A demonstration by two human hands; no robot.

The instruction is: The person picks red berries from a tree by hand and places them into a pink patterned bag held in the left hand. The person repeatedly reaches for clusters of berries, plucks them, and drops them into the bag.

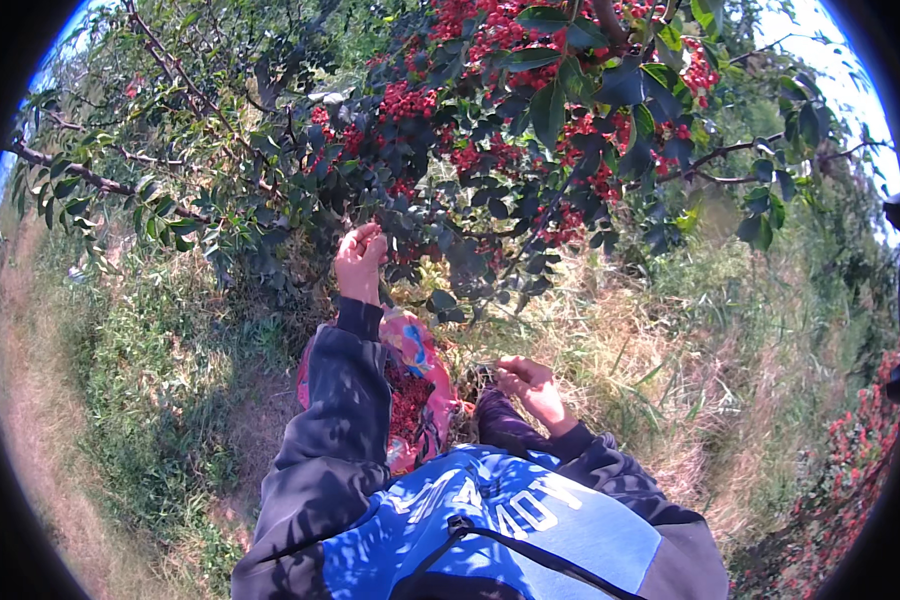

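My left hand (360, 259) is raised to the lower foliage of a tree that looks like Sichuan pepper, its fingers bent in among the leaves. Whether something is pinched between those fingertips is too small to make out. Dense clusters of red berries (407, 101) hang above it among dark green leaves (547, 112). Below my left forearm, a pink patterned bag (441, 382) gapes with many picked red berries (409, 405) inside; the sleeve covers part of it. My right hand (532, 390) is low, right of the bag, with fingers partly curled; its grip is unclear.
Bare-looking branches (75, 169) reach out at the left, and another branch (727, 154) at the right. Dry grass (607, 322) and green weeds (157, 360) cover the ground. More red-berried growth (847, 465) stands at the lower right. A dark cord (532, 551) crosses my blue top.
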